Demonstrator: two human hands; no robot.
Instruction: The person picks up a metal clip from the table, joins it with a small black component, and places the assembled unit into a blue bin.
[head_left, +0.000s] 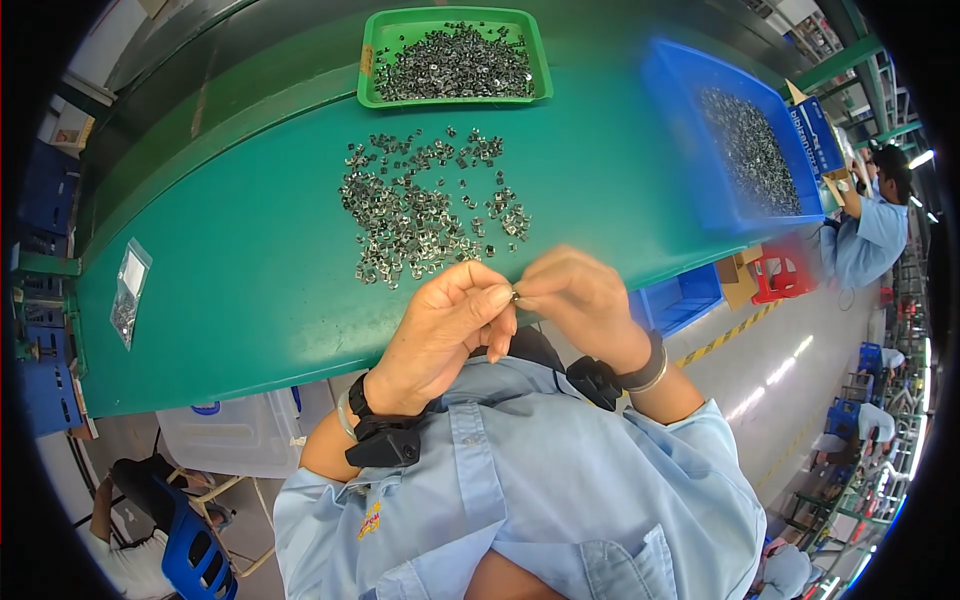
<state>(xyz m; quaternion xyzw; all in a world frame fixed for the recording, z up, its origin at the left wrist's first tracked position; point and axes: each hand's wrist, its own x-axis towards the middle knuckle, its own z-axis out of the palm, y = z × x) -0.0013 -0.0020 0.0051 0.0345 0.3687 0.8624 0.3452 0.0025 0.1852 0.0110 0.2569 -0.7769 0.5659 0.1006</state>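
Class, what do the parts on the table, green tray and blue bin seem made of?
Parts: probably metal, shiny silver with dark areas; bright glints, though coated plastic is possible.
Tray: likely plastic, satin; even green colour, rounded corners.
Bin: likely plastic; even blue walls, finish hard to judge.

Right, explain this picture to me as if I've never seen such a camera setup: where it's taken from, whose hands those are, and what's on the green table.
There is no robot here, just a person's bare hands. A wide fisheye camera on the person's head looks down, so straight edges bend.

The left hand pinches a tiny part at its fingertips. The right hand meets it there, but is blurred, so its grip is unclear.

On the green table lie scattered small metal pieces. Behind them is a green tray of similar-looking pieces; at the right, a blue bin holds many more small pieces. A clear bag lies at the left.
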